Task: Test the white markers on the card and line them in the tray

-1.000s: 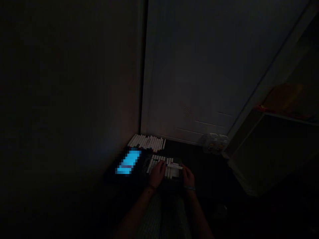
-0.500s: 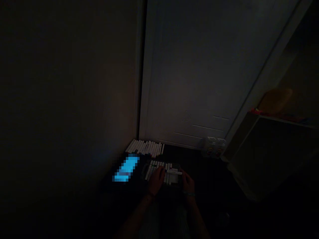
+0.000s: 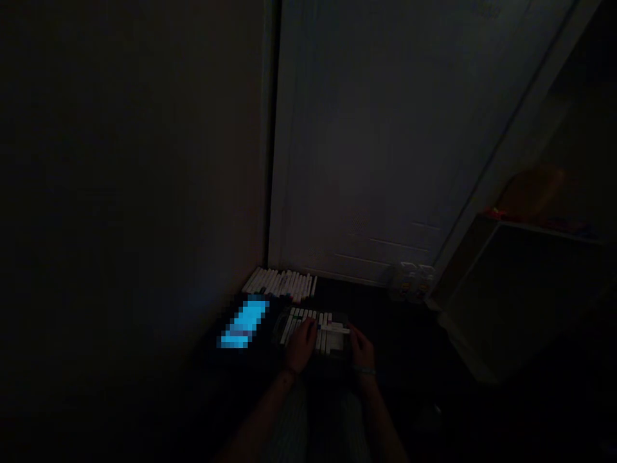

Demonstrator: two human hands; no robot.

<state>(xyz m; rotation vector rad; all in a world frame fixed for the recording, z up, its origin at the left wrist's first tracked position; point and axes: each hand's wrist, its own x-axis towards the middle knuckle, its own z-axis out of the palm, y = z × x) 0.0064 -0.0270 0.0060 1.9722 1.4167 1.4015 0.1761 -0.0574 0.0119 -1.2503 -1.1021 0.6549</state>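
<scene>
In dim light, a white marker (image 3: 333,329) lies crosswise between my two hands, above a clear case (image 3: 341,347). My left hand (image 3: 303,344) pinches its left end, which looks dark. My right hand (image 3: 362,348) has its fingers closed on the right end. Several white markers (image 3: 295,321) stand side by side in the case, partly hidden behind my left hand. Farther back, against the wall, lies a row of many more white markers (image 3: 282,284) with coloured ends towards me.
A glowing, blurred-out screen (image 3: 245,323) lies left of the case on the dark table (image 3: 400,341). Two clear containers with labels (image 3: 411,283) stand at the back right. A shelf unit (image 3: 520,289) with an orange object (image 3: 533,190) on top is farther right.
The view has shifted slightly and grown a little darker. Both hands keep their hold on the marker, which has barely moved.
</scene>
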